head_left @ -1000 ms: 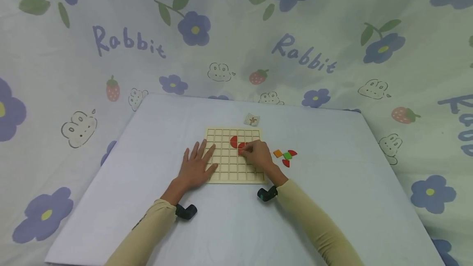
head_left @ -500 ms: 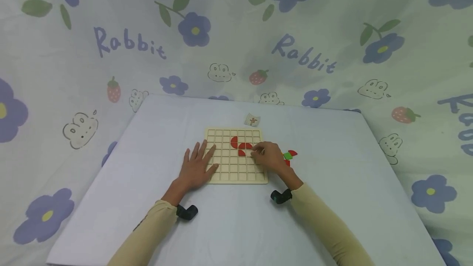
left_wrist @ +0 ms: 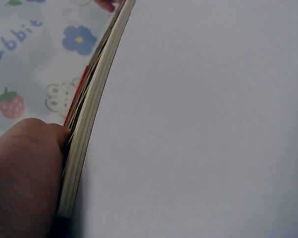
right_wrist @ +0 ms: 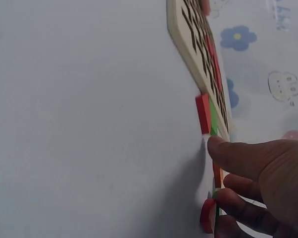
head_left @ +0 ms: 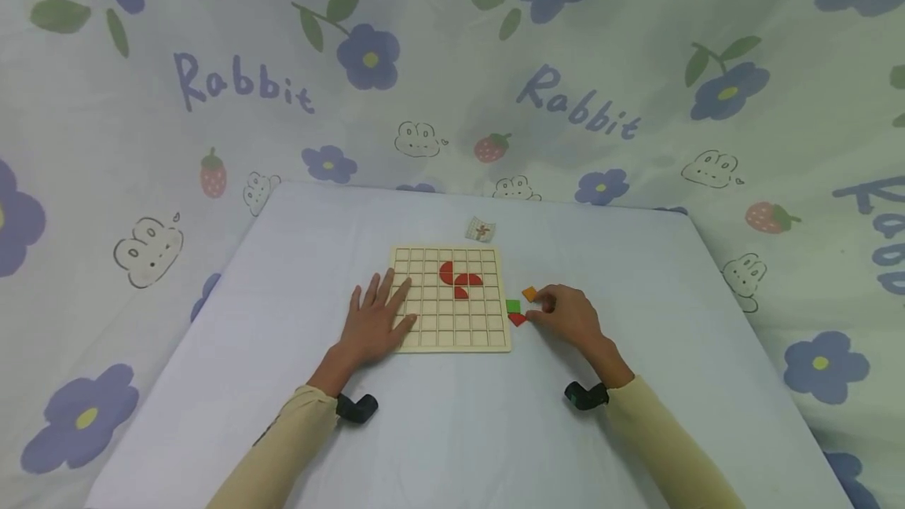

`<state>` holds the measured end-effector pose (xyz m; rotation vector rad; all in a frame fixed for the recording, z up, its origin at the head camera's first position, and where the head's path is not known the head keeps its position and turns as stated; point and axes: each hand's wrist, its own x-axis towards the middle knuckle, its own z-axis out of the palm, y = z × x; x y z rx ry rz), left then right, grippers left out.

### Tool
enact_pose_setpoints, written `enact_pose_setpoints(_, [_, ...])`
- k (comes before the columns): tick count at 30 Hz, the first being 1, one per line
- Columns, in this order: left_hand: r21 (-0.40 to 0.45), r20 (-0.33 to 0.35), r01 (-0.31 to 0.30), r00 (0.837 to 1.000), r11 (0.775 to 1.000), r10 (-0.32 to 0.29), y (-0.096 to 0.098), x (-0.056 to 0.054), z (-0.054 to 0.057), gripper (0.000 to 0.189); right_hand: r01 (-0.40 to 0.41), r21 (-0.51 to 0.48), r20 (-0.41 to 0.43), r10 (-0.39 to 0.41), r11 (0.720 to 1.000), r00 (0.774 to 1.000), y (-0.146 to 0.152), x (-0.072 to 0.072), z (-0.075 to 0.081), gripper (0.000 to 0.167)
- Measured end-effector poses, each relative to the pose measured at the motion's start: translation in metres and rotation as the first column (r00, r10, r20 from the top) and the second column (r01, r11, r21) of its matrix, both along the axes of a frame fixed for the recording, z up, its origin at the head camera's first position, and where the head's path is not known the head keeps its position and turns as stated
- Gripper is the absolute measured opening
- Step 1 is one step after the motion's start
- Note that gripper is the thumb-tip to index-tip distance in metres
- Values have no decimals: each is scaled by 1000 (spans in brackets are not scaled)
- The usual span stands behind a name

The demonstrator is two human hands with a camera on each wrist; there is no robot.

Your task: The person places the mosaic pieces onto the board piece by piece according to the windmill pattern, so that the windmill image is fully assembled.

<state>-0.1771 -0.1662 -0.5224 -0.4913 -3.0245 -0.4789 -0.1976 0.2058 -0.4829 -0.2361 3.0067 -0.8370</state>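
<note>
My left hand lies spread over the left edge of a pale wooden grid board, fingers straight. Red quarter-round tiles sit in the board's upper middle cells. Just right of the board, my right hand is low over the table with bent fingers, thumb and fingertips apart. By its fingertips are an orange tile, a green tile and a red tile. In the right wrist view another red tile stands by the fingers, with a green edge beside it; the hand partly hides these.
A small picture card with a red figure lies behind the board. The white table is backed by a printed cloth. Black wrist cameras are strapped to both wrists.
My right hand has left the board and moved right to the loose tiles. The green and a red tile now lie further left, beside the board's edge. My left hand has stayed put.
</note>
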Motion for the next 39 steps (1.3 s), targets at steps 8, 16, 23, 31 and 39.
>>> enact_pose_setpoints(8, [-5, -12, -3, 1000, 1000, 3, -1, 1, -2, 69, 3, -11, -24, -4, 1000, 1000, 20, 5, 6, 30])
enact_pose_setpoints(16, [15, -28, 1, 1000, 1000, 0, -2, 1, -4, 68, -55, -16, -5, 55, 998, 998, 31, 5, 8, 24])
enact_pose_setpoints(23, [13, -20, -3, 1000, 1000, 3, -3, 1, -1, 68, -59, -44, 43, 61, 997, 997, 29, -3, 5, 22])
enact_pose_setpoints(31, [5, -16, 4, 1000, 1000, -4, -2, 3, 2, 69, -36, -235, 58, 51, 971, 997, 4, -2, 6, 12])
enact_pose_setpoints(39, [18, -28, 13, 1000, 1000, -13, 0, 3, 2, 68, 20, -447, 125, 40, 894, 991, -33, -6, 1, 14])
